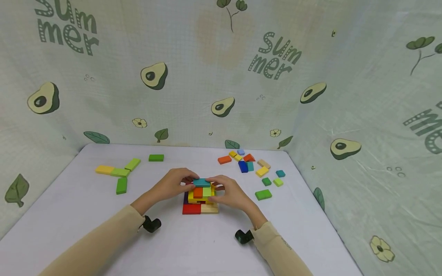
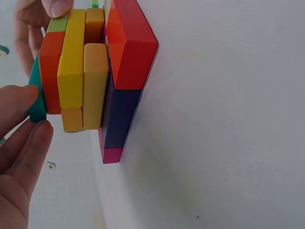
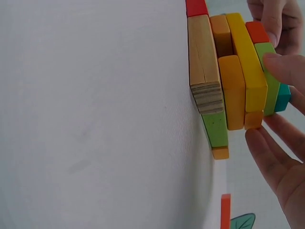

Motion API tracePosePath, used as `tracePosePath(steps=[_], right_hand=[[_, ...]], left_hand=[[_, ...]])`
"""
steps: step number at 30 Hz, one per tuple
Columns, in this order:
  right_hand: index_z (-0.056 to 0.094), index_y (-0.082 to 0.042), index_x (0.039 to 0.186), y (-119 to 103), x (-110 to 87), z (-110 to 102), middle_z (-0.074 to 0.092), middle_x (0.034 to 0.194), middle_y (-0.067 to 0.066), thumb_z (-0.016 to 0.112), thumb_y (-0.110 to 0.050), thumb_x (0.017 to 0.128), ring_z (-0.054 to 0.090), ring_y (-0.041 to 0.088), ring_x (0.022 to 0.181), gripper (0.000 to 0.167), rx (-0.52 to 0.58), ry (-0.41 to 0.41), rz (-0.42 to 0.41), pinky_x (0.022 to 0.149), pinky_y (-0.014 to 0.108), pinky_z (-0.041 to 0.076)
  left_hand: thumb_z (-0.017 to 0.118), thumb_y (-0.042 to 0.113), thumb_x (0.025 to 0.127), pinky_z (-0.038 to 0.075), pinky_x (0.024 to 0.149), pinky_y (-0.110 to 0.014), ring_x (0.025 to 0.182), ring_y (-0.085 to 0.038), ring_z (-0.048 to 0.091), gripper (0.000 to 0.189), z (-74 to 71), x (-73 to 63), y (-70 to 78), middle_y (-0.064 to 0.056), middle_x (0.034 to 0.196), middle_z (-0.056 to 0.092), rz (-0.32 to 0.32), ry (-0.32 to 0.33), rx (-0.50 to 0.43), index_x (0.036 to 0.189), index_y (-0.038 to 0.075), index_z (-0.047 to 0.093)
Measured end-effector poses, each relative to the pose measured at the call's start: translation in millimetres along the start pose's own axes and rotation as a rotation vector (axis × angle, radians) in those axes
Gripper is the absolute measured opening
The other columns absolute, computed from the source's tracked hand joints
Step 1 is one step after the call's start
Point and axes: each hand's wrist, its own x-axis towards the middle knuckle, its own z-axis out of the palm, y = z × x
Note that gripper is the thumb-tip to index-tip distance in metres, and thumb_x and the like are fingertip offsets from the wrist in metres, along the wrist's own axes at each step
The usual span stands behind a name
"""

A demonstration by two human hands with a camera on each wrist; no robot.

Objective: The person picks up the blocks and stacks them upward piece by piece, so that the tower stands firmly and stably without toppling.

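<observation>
Okay, white surface [image 1: 186, 247]: carries everything, with loose blocks [image 1: 264, 194] off to both sides.
Block stack [image 1: 201, 200]: roughly mid-surface, looks like plain stacking, so one sideways bump could probably shear the upper layers.
Left hand [image 1: 174, 182]: fingers pinching the teal block [image 1: 202, 183] at its left end; an uneven let-go might drag it.
Right hand [image 1: 230, 192]: thumb on the light green block [image 3: 271, 90], other fingers about the stack's right end, can't tell if they're gripping; pushing there might skew things.
Teal block: right on top, across orange and light green.
Orange block [image 1: 198, 193]: beside light green; if either slides, I'd guess teal tips.
</observation>
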Motion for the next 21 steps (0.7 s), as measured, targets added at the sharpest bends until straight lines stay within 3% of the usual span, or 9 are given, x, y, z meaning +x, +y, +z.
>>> tracePosePath(steps=[15, 21], right_hand=[[0.062, -0.020, 0.146, -0.8, -0.5, 0.2, 0.062, 0.142, -0.001, 0.086, -0.015, 0.092, 0.063, 0.019, 0.127, 0.060, 0.022, 0.003, 0.006, 0.107, 0.046, 0.056], [0.062, -0.020, 0.146, -0.6, 0.3, 0.3, 0.061, 0.142, -0.002, 0.086, -0.015, 0.091, 0.063, 0.019, 0.127, 0.060, 0.018, 0.005, 0.001, 0.107, 0.045, 0.056]], left_hand=[[0.079, 0.013, 0.097, 0.062, 0.095, -0.036, 0.102, -0.014, 0.070, 0.032, 4.4, 1.6, 0.8, -0.002, 0.119, 0.074, 0.019, 0.013, 0.002, 0.128, 0.010, 0.075], [0.079, 0.014, 0.098, 0.061, 0.096, -0.034, 0.103, -0.013, 0.069, 0.033, 4.0, 1.9, 3.2, -0.001, 0.120, 0.074, -0.001, 0.005, 0.005, 0.130, 0.012, 0.074]])
